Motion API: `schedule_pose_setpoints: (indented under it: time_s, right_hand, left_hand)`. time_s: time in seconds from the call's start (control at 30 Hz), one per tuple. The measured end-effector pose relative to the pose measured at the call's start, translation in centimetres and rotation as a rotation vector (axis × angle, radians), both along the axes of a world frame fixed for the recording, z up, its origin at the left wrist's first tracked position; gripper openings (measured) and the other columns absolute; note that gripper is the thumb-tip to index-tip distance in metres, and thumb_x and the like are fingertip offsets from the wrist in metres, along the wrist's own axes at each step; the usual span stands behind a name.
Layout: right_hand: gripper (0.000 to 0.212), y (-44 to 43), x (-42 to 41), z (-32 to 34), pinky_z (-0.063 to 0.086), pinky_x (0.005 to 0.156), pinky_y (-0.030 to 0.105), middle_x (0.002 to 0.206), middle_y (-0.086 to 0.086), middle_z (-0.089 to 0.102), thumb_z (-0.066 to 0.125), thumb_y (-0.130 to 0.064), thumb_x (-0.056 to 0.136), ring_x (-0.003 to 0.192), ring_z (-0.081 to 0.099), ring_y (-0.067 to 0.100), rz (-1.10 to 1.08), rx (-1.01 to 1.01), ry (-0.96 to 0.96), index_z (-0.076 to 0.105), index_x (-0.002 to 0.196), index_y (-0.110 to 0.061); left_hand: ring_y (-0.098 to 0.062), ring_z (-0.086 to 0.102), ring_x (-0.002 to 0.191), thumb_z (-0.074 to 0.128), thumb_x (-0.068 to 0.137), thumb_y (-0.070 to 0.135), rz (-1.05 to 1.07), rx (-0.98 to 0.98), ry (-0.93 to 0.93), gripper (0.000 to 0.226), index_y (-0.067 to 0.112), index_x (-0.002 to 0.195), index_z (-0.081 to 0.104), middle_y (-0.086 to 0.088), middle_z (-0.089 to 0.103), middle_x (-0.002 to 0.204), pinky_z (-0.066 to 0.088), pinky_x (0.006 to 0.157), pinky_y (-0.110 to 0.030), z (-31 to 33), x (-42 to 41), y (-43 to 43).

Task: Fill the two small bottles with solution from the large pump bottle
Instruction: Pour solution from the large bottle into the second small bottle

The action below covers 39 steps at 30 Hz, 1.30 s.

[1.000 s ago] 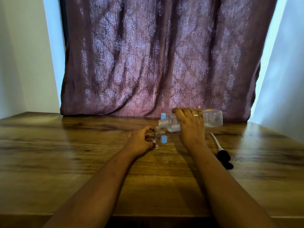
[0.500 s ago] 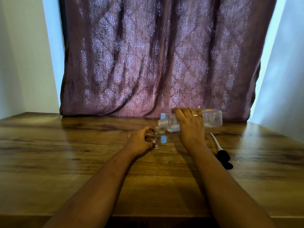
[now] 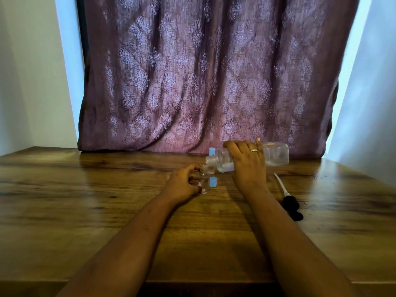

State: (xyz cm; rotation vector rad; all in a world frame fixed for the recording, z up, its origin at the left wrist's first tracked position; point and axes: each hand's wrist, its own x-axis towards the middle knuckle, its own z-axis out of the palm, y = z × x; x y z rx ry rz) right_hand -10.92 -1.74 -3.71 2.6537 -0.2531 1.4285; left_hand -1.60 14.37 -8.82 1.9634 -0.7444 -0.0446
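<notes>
Because the pump [image 3: 290, 205] has been taken off and lies right of centre on the wooden table [image 3: 107, 200], with its white tube pointing away from the person, the large bottle [image 3: 276, 156] can be poured straight from its open neck. That seems to explain the hold. The right hand [image 3: 248, 166] is wrapped over the bottle's middle with its fingers curled round the clear body. It tips the bottle almost level, neck toward frame left and a little down. What liquid I can see pools near the shoulder, so I would guess the steep tilt is needed to get it flowing.

Just below that neck, slightly left of centre, the left hand [image 3: 182, 185] grips one small bottle [image 3: 205, 174]. It stands upright on the table with the fingers closed round its side, presumably so the light thing cannot skid or topple while the stream lands. Its mouth sits right under the big neck, though I cannot make out whether the two touch.

A blue cap [image 3: 213, 182] stands on the wood just right of the small bottle, within easy reach. Another blue piece [image 3: 211, 151] shows behind the large neck, in front of the patterned curtain [image 3: 203, 71]. I cannot tell whether it is a loose cap or the top of the second small bottle.
</notes>
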Motion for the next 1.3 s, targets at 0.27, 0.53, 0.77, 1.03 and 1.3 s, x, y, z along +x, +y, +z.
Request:
schedule_pose_setpoints:
  time_s: [0.27,0.53,0.77,1.03,1.3]
  right_hand:
    - [0.051,-0.14,0.21,-0.04,0.017,0.111,0.047,0.109,0.006,0.063,0.066,-0.001,0.067,0.108,0.053,0.031,-0.016,-0.001,0.032,0.057,0.113,-0.021]
    - [0.049,-0.11,0.18,0.01,0.019,0.111,0.048,0.106,0.005,0.063,0.054,0.000,0.068,0.106,0.054,0.030,-0.020,-0.007,0.009,0.056,0.112,-0.021]
    - [0.051,-0.18,0.11,-0.06,0.019,0.111,0.048,0.105,0.004,0.063,0.037,-0.010,0.067,0.105,0.054,0.029,-0.013,-0.015,-0.014,0.056,0.112,-0.022]
    - [0.047,-0.20,0.37,-0.22,0.023,0.109,0.049,0.103,0.004,0.064,0.048,-0.005,0.067,0.102,0.056,0.030,-0.013,-0.026,-0.031,0.058,0.109,-0.022]
    - [0.048,-0.08,0.12,-0.04,0.021,0.110,0.049,0.106,0.005,0.064,0.039,-0.010,0.067,0.104,0.055,0.030,-0.002,-0.009,-0.013,0.058,0.110,-0.020]
  left_hand:
    - [-0.018,0.070,0.110,0.081,0.049,0.042,-0.003,0.006,0.008,0.066,0.058,0.107,0.055,0.014,0.077,0.111,0.046,0.108,-0.059,0.17,-0.09,0.01]
    - [-0.022,0.072,0.109,0.088,0.058,0.029,-0.002,-0.004,-0.015,0.063,0.045,0.112,0.060,0.007,0.077,0.114,0.052,0.103,-0.058,0.30,-0.13,-0.01]
    - [-0.015,0.074,0.101,0.088,0.056,0.030,0.022,0.005,-0.048,0.062,0.050,0.108,0.060,0.009,0.078,0.109,0.050,0.104,-0.059,0.13,-0.10,-0.02]
    - [-0.019,0.074,0.097,0.087,0.073,0.000,0.024,-0.004,-0.043,0.057,0.020,0.121,0.064,-0.002,0.076,0.113,0.063,0.089,-0.046,0.56,-0.68,0.25]
    - [-0.019,0.072,0.101,0.087,0.074,0.004,0.028,0.012,-0.018,0.057,0.025,0.122,0.063,0.001,0.075,0.114,0.059,0.096,-0.053,0.50,-0.46,0.19]
